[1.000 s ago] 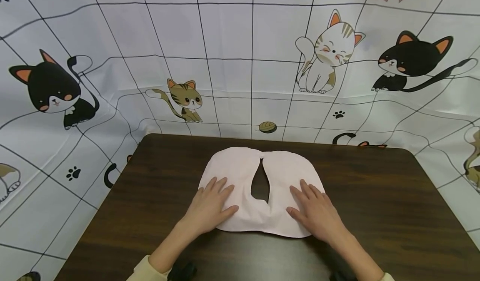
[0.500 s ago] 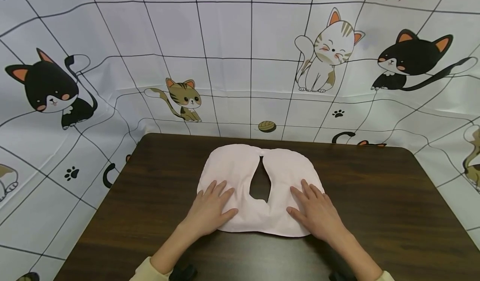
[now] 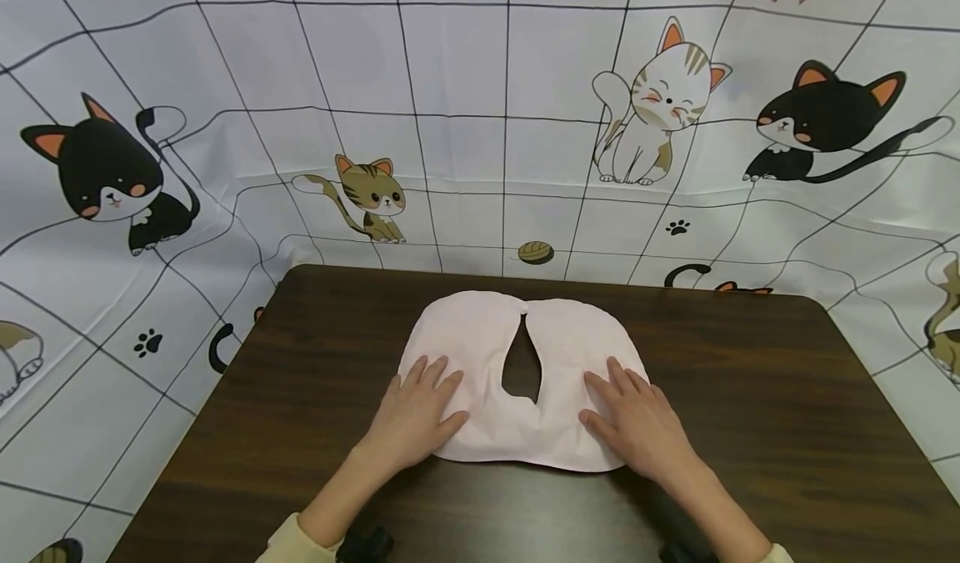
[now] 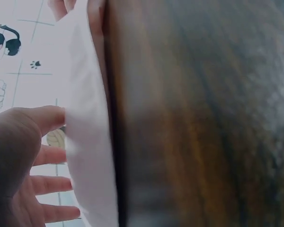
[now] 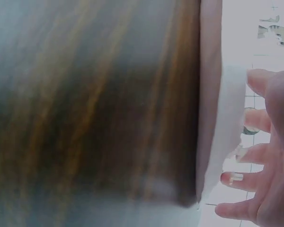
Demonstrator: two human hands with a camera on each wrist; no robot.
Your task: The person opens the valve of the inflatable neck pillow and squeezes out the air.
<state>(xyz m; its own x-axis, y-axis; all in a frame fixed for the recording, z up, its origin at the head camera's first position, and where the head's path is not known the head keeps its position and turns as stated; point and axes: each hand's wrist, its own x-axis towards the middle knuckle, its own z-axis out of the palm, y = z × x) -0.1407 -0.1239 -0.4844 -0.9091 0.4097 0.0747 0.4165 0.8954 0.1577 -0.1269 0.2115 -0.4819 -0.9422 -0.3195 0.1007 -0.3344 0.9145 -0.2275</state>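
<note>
A pale pink U-shaped neck pillow (image 3: 525, 438) lies flat on the dark wooden table (image 3: 780, 396), its two rounded lobes meeting at the far end around a teardrop-shaped gap. My left hand (image 3: 420, 413) rests on the left lobe, fingers spread and thumb pointing inward. On the right lobe rests my right hand (image 3: 633, 417), also with spread fingers. From the left wrist, the fingertips (image 4: 61, 183) show against the pillow's side (image 4: 92, 142). The right wrist view has the fingers (image 5: 255, 153) likewise at the pillow's edge (image 5: 229, 113).
Behind the table hangs a white grid-patterned sheet (image 3: 457, 62) printed with cartoon cats, and it also covers both sides. The table's far edge (image 3: 750, 294) runs just beyond the pillow. Pale yellow sleeves (image 3: 296, 540) and dark wrist gear (image 3: 365, 544) show at the bottom.
Both hands have slid slightly outward on the pillow, the left one leftward and the right one rightward. The pillow stays in almost the same place.
</note>
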